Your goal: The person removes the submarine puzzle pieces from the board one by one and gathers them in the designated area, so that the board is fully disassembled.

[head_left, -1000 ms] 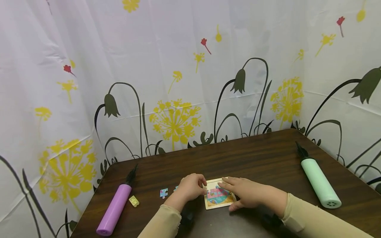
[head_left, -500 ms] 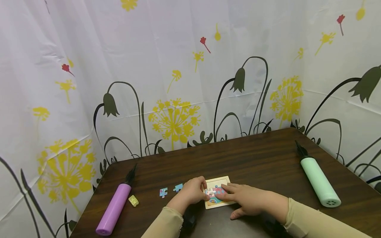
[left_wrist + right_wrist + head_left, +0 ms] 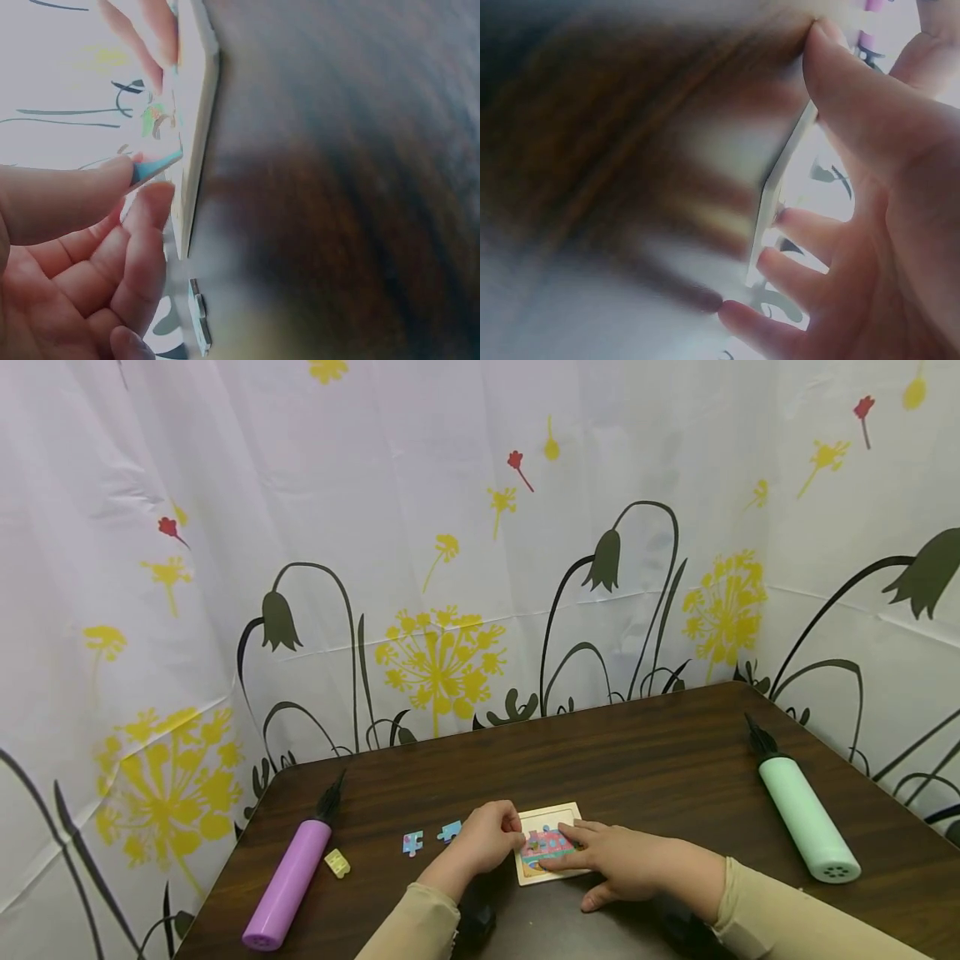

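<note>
A small jigsaw puzzle in a pale wooden tray [image 3: 546,816] lies on the dark table, its pink and teal picture partly covered by hands. My left hand [image 3: 486,839] is at the tray's left edge. In the left wrist view, its thumb and index finger pinch a puzzle piece [image 3: 155,166] with a blue edge, tilted against the tray's edge. My right hand [image 3: 611,856] rests over the tray's right side, fingers extended onto the picture, thumb on the table. Two loose blue puzzle pieces [image 3: 412,842] lie left of the left hand.
A small yellow block [image 3: 337,863] lies farther left, beside a purple hand pump [image 3: 291,885] with a black nozzle. On the right side of the table [image 3: 660,743] lies a mint-green hand pump [image 3: 810,818]. A flower-print curtain [image 3: 465,527] hangs behind the table.
My right fingers have slid from the tray's upper right down onto the picture. My left hand tilted a piece at the picture's left side, then drew slightly up. Another loose blue piece came into fuller view.
</note>
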